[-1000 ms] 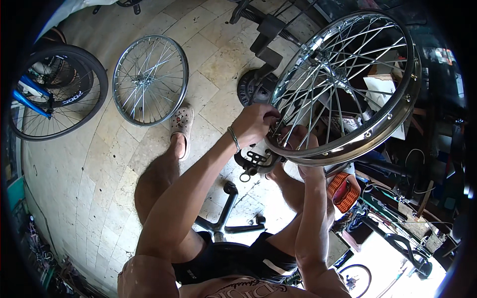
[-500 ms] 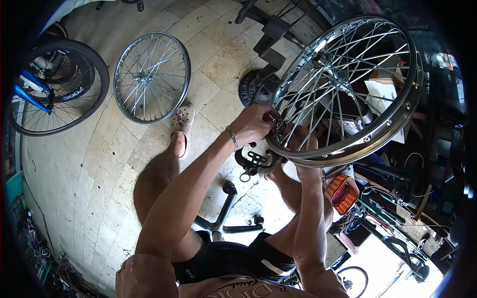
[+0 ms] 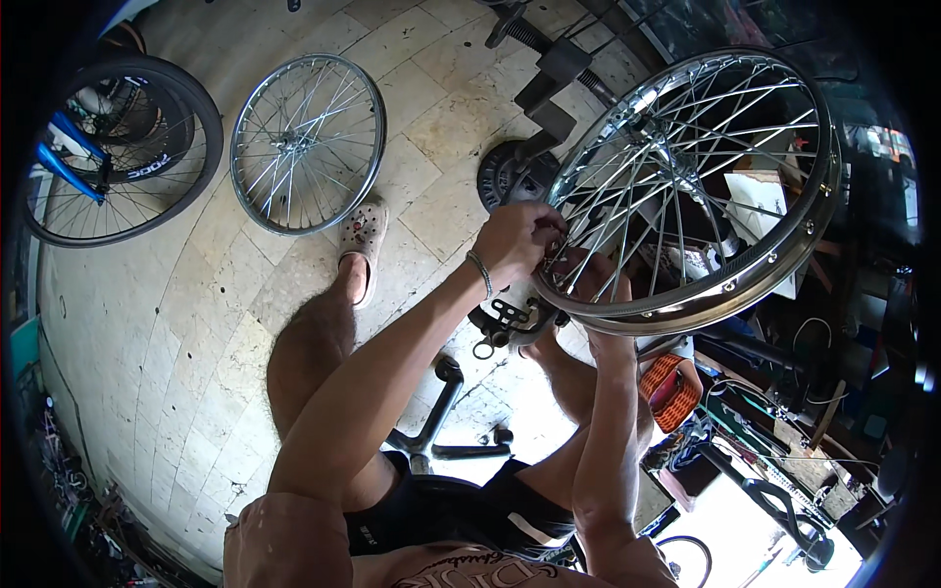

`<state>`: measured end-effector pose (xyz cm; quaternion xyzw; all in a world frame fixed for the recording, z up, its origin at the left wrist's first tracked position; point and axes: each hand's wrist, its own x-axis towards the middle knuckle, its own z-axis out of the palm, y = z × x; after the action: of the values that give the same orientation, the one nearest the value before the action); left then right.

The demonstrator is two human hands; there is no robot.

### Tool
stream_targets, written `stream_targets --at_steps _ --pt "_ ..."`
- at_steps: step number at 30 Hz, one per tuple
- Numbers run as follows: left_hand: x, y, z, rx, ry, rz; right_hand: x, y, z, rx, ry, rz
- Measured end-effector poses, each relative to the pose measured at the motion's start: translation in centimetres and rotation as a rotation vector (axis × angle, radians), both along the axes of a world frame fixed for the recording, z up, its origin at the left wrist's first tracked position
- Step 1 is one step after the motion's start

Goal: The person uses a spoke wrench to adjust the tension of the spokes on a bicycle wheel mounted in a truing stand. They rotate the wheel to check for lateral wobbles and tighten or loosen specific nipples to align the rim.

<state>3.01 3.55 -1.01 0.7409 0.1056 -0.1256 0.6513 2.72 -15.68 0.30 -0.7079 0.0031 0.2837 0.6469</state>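
Note:
A spoked metal bicycle wheel without a tyre is mounted in a dark metal truing stand in front of me on the right. At its near left rim, my left hand has its fingers pinched together by the spoke ends; what sits between them is too small to make out. My right hand reaches up behind the rim and spokes, which partly cover its fingers, close to the left fingertips. Just below the hands, a dark clamp-like part of the stand with a ring hangs beside the rim.
Another bare spoked wheel lies on the tiled floor, near my foot. A tyred wheel with a blue frame part is at far left. An orange woven basket and cluttered tools stand right. Black stool legs are below me.
My view has shifted slightly, so the scene sits a little differently. Both hands stay at the same stretch of rim, with the left fingers still pinched there.

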Motion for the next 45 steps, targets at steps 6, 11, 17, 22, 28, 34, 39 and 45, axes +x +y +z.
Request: stream_targets --at_steps 6,11,17,22,28,34,39,45 --pt "0.6 0.4 -0.4 -0.043 -0.042 -0.096 -0.5 0.6 0.6 -0.144 -0.186 0.021" --pt "0.4 1.1 -1.4 -0.269 0.115 -0.082 -0.7 1.8 0.3 -0.151 -0.136 -0.105" --pt "1.3 1.2 0.5 -0.258 0.125 -0.202 -0.4 -1.0 0.8 -0.209 -0.083 -0.021" --pt "0.8 1.5 0.9 -0.255 0.142 -0.172 0.2 -1.4 0.0 -0.122 0.049 0.033" --pt "0.8 1.2 -0.5 -0.175 0.072 -0.234 0.0 -0.6 1.9 0.081 0.11 -0.022" --pt "0.7 0.9 -0.4 0.082 -0.071 -0.262 0.5 -1.9 1.9 0.049 0.099 0.083" --pt "0.7 1.0 0.2 0.148 -0.116 -0.297 0.2 -2.0 0.7 0.02 0.001 0.077" --pt "0.2 1.8 0.8 0.204 -0.119 -0.326 0.0 0.9 2.5 0.052 0.136 -0.07"
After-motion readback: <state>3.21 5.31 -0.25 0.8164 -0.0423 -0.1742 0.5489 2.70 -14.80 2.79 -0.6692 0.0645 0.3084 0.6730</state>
